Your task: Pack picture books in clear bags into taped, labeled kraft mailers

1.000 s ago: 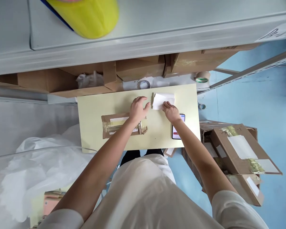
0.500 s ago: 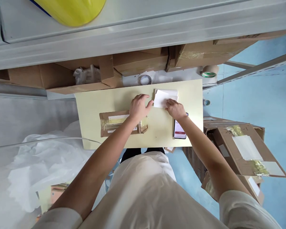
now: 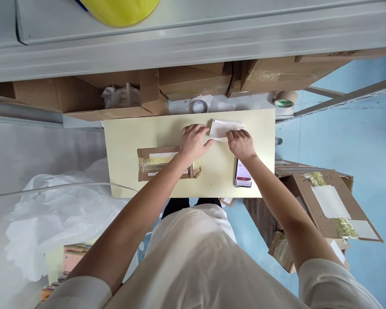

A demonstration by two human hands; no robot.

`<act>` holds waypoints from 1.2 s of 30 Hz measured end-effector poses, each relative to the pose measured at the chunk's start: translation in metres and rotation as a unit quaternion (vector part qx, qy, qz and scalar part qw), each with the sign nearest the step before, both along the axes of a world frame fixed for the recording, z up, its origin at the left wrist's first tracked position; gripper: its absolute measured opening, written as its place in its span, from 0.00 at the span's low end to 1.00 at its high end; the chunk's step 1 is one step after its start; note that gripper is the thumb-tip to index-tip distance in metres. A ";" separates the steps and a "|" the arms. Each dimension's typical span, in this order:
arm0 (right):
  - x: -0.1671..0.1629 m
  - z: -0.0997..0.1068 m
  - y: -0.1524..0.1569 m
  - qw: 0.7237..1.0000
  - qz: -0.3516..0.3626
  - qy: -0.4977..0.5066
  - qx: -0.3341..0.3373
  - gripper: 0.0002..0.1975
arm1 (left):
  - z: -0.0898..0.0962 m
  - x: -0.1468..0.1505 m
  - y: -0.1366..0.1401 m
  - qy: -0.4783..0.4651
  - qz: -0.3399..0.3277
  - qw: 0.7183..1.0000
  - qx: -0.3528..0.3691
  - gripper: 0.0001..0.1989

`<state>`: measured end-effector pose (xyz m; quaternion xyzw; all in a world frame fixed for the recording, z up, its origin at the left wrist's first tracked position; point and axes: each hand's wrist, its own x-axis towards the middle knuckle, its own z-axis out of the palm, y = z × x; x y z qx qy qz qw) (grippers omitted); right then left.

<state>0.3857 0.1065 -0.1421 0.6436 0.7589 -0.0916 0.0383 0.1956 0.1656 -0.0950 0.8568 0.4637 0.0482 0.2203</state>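
Observation:
A small stack of white paper (image 3: 223, 127) lies near the far edge of the pale yellow table (image 3: 125, 133). My right hand (image 3: 241, 145) has its fingers curled and pinched at the near right corner of the top sheet. At the left edge of the stack is my left hand (image 3: 194, 140), thumb and fingers apart, with nothing held; whether its fingertips touch the paper I cannot tell. Partly behind my left forearm lies a flat brown cardboard package (image 3: 144, 171) with clear tape and white labels. Below my right wrist, a phone (image 3: 243, 175) shows a red button on its lit screen.
Open cardboard boxes (image 3: 193, 83) line the shelf behind the table, under a grey metal beam (image 3: 180, 47). Tape rolls (image 3: 199, 106) sit beside them. More cartons (image 3: 328, 206) are stacked on the floor at right. White plastic sheeting (image 3: 67, 210) lies at left.
My right hand has drawn the top sheet's near edge slightly toward me, and its fingers look more curled. The slanted loose sheet now lies straighter over the stack. My left hand stays beside it.

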 end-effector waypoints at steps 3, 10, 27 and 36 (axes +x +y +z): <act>-0.011 0.011 -0.002 0.995 -0.015 0.040 0.087 0.19 | 0.007 0.016 0.000 0.008 -0.045 0.999 -0.014 0.19; -0.014 0.014 0.014 0.958 -0.166 0.179 0.149 0.28 | -0.004 0.022 0.016 -0.131 0.100 0.981 -0.097 0.08; -0.004 0.000 0.055 0.958 -0.082 0.273 0.038 0.18 | 0.025 0.014 0.037 -0.085 0.012 0.996 -0.002 0.13; 0.000 -0.015 0.057 0.959 -0.078 0.267 0.052 0.21 | -0.014 0.010 0.064 -0.111 0.076 0.990 -0.039 0.08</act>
